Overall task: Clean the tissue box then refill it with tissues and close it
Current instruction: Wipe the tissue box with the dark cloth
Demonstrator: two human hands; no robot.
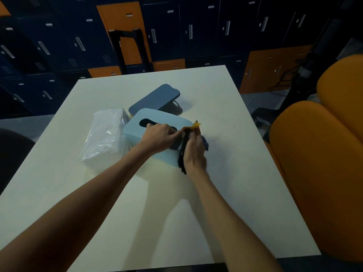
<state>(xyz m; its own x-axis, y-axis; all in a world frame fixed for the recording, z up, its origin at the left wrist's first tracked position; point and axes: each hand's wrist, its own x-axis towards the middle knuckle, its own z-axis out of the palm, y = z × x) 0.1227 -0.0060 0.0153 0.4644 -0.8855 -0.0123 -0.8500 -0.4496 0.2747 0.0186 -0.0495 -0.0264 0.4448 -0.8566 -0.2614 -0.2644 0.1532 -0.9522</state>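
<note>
Right hand [194, 154] gripping dark cloth [182, 154] against light-blue tissue box [135, 134] mid-worktop [245, 183], left hand [157, 137] on its top, grip can't tell; unbraced, wiping could shove it into tissue pack [106, 138].

Single head view, wide-angle, facing forward-down over table [225, 99], close (lockers [196, 26] far behind).

A pale table [225, 183] fills the middle of the view. Beyond its far edge stands a wall of dark blue lockers [176, 32], some with orange doors [121, 20], and a black upright frame [125, 36] before them. An orange padded chair [318, 173] sits just off the right edge, a dark seat [11, 154] off the left edge. Black cables [288, 75] trail past the far right corner.
</note>
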